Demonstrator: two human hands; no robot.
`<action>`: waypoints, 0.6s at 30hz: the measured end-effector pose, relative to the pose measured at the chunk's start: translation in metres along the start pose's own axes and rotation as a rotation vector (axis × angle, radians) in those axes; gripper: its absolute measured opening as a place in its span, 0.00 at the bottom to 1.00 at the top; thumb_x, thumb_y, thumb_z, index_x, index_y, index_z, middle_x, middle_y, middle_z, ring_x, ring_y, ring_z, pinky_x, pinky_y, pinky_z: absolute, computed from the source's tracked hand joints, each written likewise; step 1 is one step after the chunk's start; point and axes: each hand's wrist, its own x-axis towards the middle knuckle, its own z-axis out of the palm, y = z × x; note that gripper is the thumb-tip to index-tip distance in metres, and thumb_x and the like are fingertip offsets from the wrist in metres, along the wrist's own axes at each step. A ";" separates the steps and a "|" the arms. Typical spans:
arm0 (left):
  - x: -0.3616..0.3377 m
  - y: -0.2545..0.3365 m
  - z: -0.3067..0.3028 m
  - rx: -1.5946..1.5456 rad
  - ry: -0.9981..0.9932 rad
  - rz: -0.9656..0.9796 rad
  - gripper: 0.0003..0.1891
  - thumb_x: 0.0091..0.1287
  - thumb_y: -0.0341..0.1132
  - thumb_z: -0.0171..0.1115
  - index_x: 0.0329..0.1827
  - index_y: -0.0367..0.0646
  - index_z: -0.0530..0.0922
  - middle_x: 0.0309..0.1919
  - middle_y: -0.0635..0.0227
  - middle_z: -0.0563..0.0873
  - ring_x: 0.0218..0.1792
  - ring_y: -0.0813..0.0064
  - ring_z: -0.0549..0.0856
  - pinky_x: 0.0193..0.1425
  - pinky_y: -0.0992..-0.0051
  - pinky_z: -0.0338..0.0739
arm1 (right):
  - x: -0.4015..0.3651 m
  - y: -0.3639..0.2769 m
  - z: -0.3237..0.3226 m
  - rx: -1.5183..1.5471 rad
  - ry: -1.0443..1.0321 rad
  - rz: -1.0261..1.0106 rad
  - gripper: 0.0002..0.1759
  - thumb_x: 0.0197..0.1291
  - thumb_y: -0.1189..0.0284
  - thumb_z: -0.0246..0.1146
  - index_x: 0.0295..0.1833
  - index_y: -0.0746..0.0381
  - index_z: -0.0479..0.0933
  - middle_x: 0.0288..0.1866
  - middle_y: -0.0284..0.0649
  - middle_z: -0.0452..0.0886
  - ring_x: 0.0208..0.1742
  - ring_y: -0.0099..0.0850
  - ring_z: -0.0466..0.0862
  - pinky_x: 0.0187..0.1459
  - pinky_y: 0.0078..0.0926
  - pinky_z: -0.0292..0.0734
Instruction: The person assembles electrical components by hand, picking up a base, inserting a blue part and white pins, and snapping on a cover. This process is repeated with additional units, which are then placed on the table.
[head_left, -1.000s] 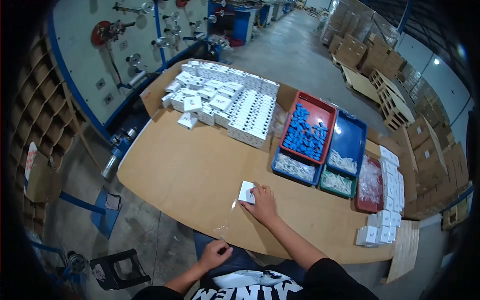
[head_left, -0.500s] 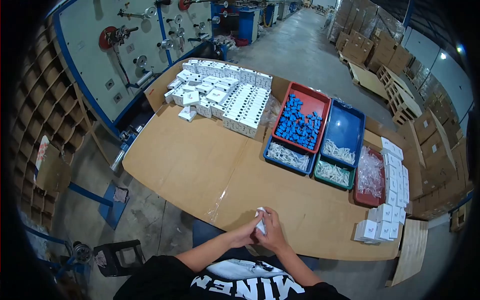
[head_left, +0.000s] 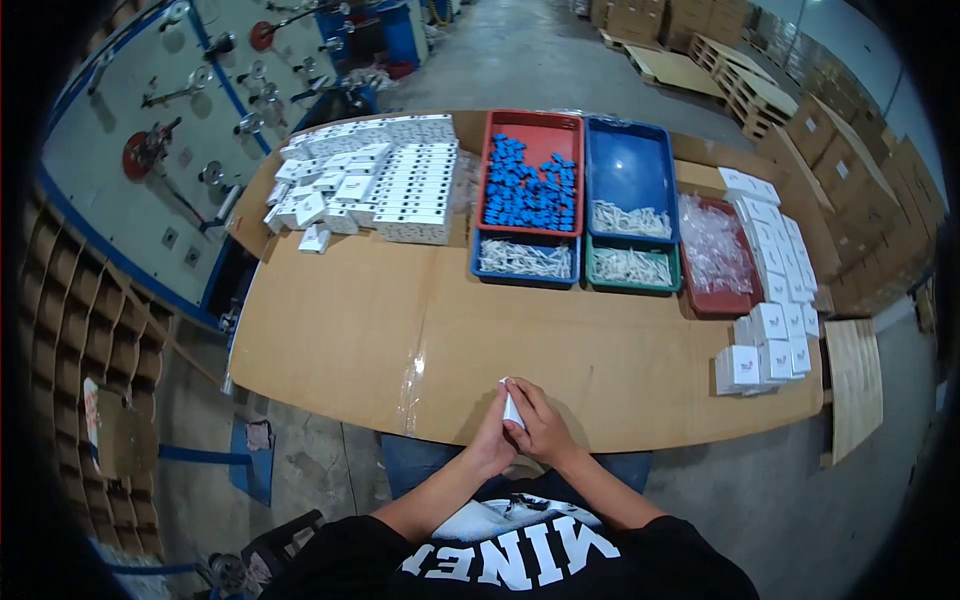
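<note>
A small white box (head_left: 512, 410) is held upright between my two hands, above the near edge of the cardboard-covered table (head_left: 330, 345). My left hand (head_left: 491, 440) presses against its left side. From the right, my right hand (head_left: 541, 428) wraps round it with the fingers over the top. Much of the box is hidden by the fingers.
Rows and a loose heap of white boxes (head_left: 415, 190) stand at the back left. A red tray (head_left: 533, 125) holds blue pieces; a blue tray (head_left: 630, 150) and a green tray (head_left: 635, 287) hold white pieces. Plastic bags (head_left: 712, 245) and stacked white boxes (head_left: 775, 355) are at right.
The view has swung, so the table and trays sit further left and higher in it. My hands still hold the box, with the right fingers now covering more of it.
</note>
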 end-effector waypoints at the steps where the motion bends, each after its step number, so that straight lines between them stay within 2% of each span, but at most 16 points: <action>1: 0.001 -0.003 -0.001 0.009 -0.005 -0.017 0.27 0.83 0.67 0.49 0.67 0.59 0.80 0.56 0.76 0.88 0.60 0.76 0.87 0.65 0.68 0.83 | -0.001 0.001 0.003 -0.006 0.010 -0.022 0.37 0.76 0.57 0.65 0.79 0.71 0.70 0.75 0.59 0.73 0.71 0.57 0.79 0.70 0.45 0.78; 3: -0.002 -0.005 -0.002 -0.027 0.012 0.039 0.26 0.83 0.66 0.50 0.67 0.58 0.80 0.56 0.76 0.88 0.60 0.75 0.87 0.65 0.68 0.83 | -0.005 -0.001 0.005 -0.005 0.024 -0.006 0.35 0.77 0.59 0.65 0.78 0.72 0.70 0.75 0.60 0.73 0.72 0.57 0.79 0.70 0.45 0.78; 6: -0.007 -0.005 -0.011 -0.062 0.001 -0.018 0.24 0.84 0.64 0.50 0.67 0.59 0.80 0.56 0.77 0.88 0.60 0.74 0.87 0.66 0.66 0.83 | -0.009 -0.004 0.011 0.065 0.076 0.054 0.34 0.77 0.61 0.66 0.78 0.71 0.71 0.75 0.59 0.75 0.73 0.56 0.78 0.71 0.45 0.78; 7: -0.008 -0.004 -0.014 -0.101 -0.014 -0.048 0.24 0.84 0.63 0.50 0.67 0.59 0.80 0.56 0.77 0.88 0.60 0.74 0.87 0.66 0.66 0.83 | -0.008 -0.005 0.009 0.086 0.033 0.054 0.33 0.77 0.61 0.65 0.78 0.71 0.71 0.75 0.59 0.75 0.73 0.56 0.78 0.72 0.44 0.77; 9: -0.010 -0.002 -0.016 -0.100 0.001 -0.061 0.24 0.84 0.63 0.50 0.67 0.60 0.81 0.55 0.77 0.88 0.59 0.74 0.87 0.66 0.64 0.83 | -0.005 -0.006 0.007 0.102 -0.004 0.068 0.33 0.77 0.61 0.65 0.78 0.71 0.71 0.75 0.59 0.75 0.73 0.56 0.78 0.73 0.43 0.76; 11: -0.008 -0.002 -0.017 -0.104 0.020 -0.067 0.23 0.85 0.63 0.50 0.66 0.60 0.81 0.55 0.78 0.88 0.59 0.74 0.87 0.66 0.63 0.83 | -0.006 -0.002 0.011 0.129 0.034 0.035 0.34 0.74 0.63 0.69 0.78 0.69 0.72 0.75 0.57 0.76 0.70 0.57 0.81 0.70 0.44 0.79; 13: -0.004 -0.004 -0.026 -0.111 -0.008 -0.037 0.26 0.83 0.65 0.51 0.68 0.58 0.79 0.56 0.77 0.86 0.58 0.75 0.86 0.66 0.66 0.82 | -0.010 0.006 0.014 0.139 0.046 0.083 0.33 0.77 0.61 0.66 0.78 0.70 0.72 0.76 0.57 0.76 0.73 0.54 0.80 0.72 0.43 0.77; 14: 0.013 -0.012 -0.055 -0.153 -0.058 -0.037 0.26 0.86 0.63 0.46 0.70 0.58 0.80 0.60 0.71 0.88 0.63 0.69 0.86 0.71 0.58 0.81 | -0.014 0.008 0.019 0.151 0.053 0.119 0.32 0.80 0.60 0.63 0.78 0.70 0.72 0.77 0.58 0.75 0.76 0.51 0.78 0.73 0.41 0.76; 15: 0.008 -0.012 -0.054 -0.167 -0.034 -0.045 0.26 0.86 0.63 0.46 0.70 0.58 0.80 0.60 0.71 0.88 0.63 0.69 0.86 0.71 0.58 0.81 | -0.014 0.011 0.024 0.335 0.174 0.233 0.32 0.82 0.58 0.60 0.78 0.70 0.71 0.77 0.56 0.77 0.76 0.48 0.79 0.73 0.41 0.76; 16: 0.010 -0.007 -0.049 -0.223 -0.121 -0.046 0.27 0.86 0.62 0.45 0.72 0.57 0.79 0.63 0.67 0.87 0.66 0.65 0.85 0.73 0.56 0.79 | -0.012 0.015 0.026 0.512 0.300 0.347 0.31 0.83 0.57 0.57 0.78 0.70 0.71 0.76 0.55 0.78 0.76 0.44 0.80 0.73 0.41 0.76; 17: 0.010 -0.007 -0.045 -0.281 -0.213 -0.048 0.28 0.86 0.61 0.44 0.74 0.55 0.78 0.67 0.62 0.86 0.69 0.60 0.84 0.75 0.54 0.78 | -0.009 0.019 0.022 0.513 0.288 0.365 0.31 0.83 0.57 0.57 0.78 0.70 0.71 0.76 0.55 0.78 0.76 0.44 0.80 0.73 0.41 0.76; 18: 0.010 -0.005 -0.047 -0.279 -0.312 -0.044 0.28 0.86 0.58 0.44 0.80 0.55 0.73 0.73 0.50 0.81 0.73 0.48 0.81 0.78 0.46 0.75 | -0.002 0.025 0.013 0.627 0.352 0.508 0.31 0.85 0.56 0.55 0.79 0.70 0.70 0.75 0.53 0.79 0.74 0.43 0.80 0.73 0.41 0.76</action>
